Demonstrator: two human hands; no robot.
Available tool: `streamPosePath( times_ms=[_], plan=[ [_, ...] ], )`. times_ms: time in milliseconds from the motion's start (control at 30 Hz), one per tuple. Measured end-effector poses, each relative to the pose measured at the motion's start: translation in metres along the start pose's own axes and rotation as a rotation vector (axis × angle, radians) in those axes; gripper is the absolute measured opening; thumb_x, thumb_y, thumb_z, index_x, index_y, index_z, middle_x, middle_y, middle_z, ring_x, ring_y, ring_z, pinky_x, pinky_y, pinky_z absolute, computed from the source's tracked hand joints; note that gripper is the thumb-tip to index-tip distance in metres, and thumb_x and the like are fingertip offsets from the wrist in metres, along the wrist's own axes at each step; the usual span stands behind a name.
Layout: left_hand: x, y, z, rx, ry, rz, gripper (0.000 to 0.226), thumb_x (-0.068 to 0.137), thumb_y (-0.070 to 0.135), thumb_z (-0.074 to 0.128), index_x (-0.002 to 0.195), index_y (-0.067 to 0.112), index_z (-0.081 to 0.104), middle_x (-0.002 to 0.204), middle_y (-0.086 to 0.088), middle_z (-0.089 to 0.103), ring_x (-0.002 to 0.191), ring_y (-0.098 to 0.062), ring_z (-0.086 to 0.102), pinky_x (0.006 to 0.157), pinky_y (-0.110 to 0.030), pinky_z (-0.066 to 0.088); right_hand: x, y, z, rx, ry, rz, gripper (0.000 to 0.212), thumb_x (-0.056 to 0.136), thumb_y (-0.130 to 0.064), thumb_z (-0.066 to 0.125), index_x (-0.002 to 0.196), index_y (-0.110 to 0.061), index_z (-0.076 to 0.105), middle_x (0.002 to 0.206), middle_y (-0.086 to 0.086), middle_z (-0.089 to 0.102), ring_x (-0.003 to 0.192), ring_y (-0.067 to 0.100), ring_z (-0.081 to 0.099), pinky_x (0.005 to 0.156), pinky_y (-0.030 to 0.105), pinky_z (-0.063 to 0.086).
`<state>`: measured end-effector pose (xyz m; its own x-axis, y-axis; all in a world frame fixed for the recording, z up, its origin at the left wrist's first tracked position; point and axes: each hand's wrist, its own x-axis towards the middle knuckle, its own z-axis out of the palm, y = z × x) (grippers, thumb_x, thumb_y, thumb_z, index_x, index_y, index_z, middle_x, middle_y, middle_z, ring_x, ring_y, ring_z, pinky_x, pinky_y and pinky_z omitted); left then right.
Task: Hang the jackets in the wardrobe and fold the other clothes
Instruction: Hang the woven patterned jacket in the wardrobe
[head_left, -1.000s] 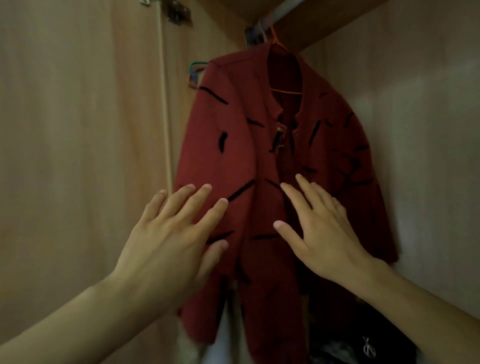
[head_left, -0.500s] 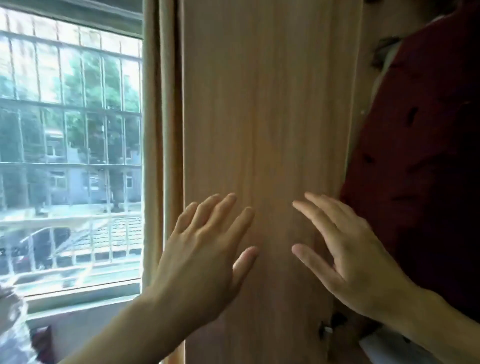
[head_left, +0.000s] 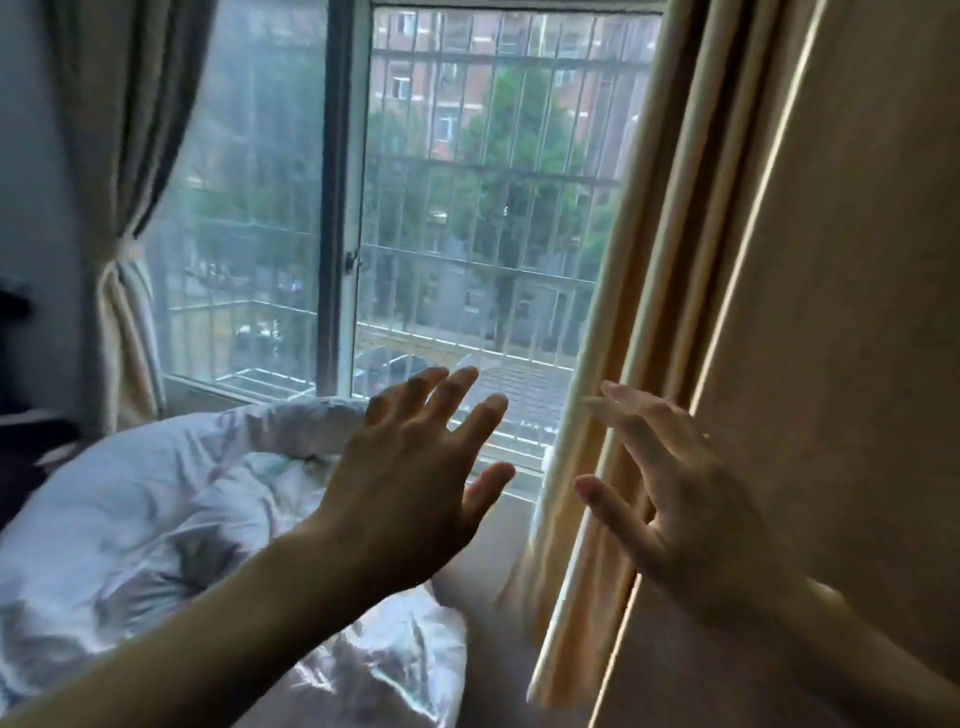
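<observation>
My left hand (head_left: 410, 483) is raised in front of the window with its fingers spread and holds nothing. My right hand (head_left: 680, 499) is raised beside it, fingers straight and apart, in front of the beige curtain, also holding nothing. The wooden wardrobe door (head_left: 852, 312) fills the right side of the view. No jacket or other clothing for the task is in view.
A barred window (head_left: 467, 208) fills the middle. A beige curtain (head_left: 644, 291) hangs along the wardrobe's edge and another curtain (head_left: 124, 208) is tied back at the left. A rumpled white duvet (head_left: 156, 509) lies on the bed at the lower left.
My view has swung left, away from the red jacket hanging in the wardrobe, past the wardrobe door to the window and bed. Both hands came off the jacket and stay raised and spread.
</observation>
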<state>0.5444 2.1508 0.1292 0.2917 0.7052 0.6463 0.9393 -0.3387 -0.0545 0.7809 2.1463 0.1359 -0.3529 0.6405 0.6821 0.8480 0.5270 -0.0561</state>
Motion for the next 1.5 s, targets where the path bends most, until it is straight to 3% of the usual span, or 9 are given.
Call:
streamPosePath(
  times_ms=[167,300,567,700,1133,1500],
  plan=[
    [-0.026,-0.025,-0.005,0.139,-0.07,-0.163,0.052,0.091,0.057,0.042,0.133,0.027,0.048,0.146,-0.007,0.05,0.133,-0.031,0.047,0.101,-0.051,0.047,0.027,-0.015,0.052,0.188,-0.05,-0.125,0.069,0.09,-0.069,0.032,0.147,-0.03,0.039,0.156,-0.003,0.036,0.141,0.02,0.037,0.112,0.05,0.037],
    [-0.043,-0.035,-0.003,0.27,-0.144,-0.272,0.054,0.092,0.06,0.038,0.136,0.029,0.046,0.148,-0.004,0.046,0.136,-0.028,0.041,0.105,-0.047,0.04,0.04,-0.021,0.089,0.282,-0.14,-0.23,0.071,0.09,-0.071,0.027,0.149,-0.032,0.032,0.159,-0.005,0.029,0.145,0.019,0.029,0.115,0.039,0.026],
    [-0.103,-0.051,0.004,0.342,-0.251,-0.515,0.062,0.089,0.061,0.031,0.14,0.029,0.049,0.147,-0.005,0.048,0.136,-0.028,0.044,0.105,-0.048,0.041,0.047,-0.052,0.151,0.424,-0.289,-0.373,0.064,0.091,-0.069,0.031,0.148,-0.039,0.025,0.16,-0.005,0.024,0.146,0.017,0.021,0.113,0.051,0.035],
    [-0.135,-0.078,0.003,0.352,-0.267,-0.63,0.061,0.089,0.06,0.034,0.139,0.028,0.05,0.146,-0.004,0.049,0.135,-0.028,0.044,0.104,-0.048,0.042,0.059,-0.085,0.172,0.433,-0.35,-0.474,0.067,0.092,-0.068,0.031,0.149,-0.033,0.028,0.16,-0.002,0.026,0.146,0.02,0.023,0.113,0.049,0.034],
    [-0.249,-0.202,-0.04,0.431,-0.223,-0.783,0.058,0.092,0.058,0.036,0.136,0.023,0.053,0.142,-0.007,0.053,0.131,-0.028,0.049,0.101,-0.047,0.044,0.092,-0.271,0.237,0.424,-0.428,-0.627,0.071,0.088,-0.071,0.025,0.151,-0.037,0.023,0.162,-0.005,0.018,0.147,0.018,0.017,0.115,0.046,0.03],
    [-0.368,-0.27,-0.069,0.414,-0.207,-1.112,0.058,0.089,0.057,0.037,0.13,0.022,0.06,0.138,-0.007,0.057,0.127,-0.033,0.052,0.094,-0.049,0.05,0.09,-0.429,0.311,0.509,-0.591,-0.84,0.077,0.084,-0.073,0.018,0.15,-0.034,0.026,0.161,-0.005,0.018,0.147,0.017,0.017,0.113,0.047,0.033]
  ],
)
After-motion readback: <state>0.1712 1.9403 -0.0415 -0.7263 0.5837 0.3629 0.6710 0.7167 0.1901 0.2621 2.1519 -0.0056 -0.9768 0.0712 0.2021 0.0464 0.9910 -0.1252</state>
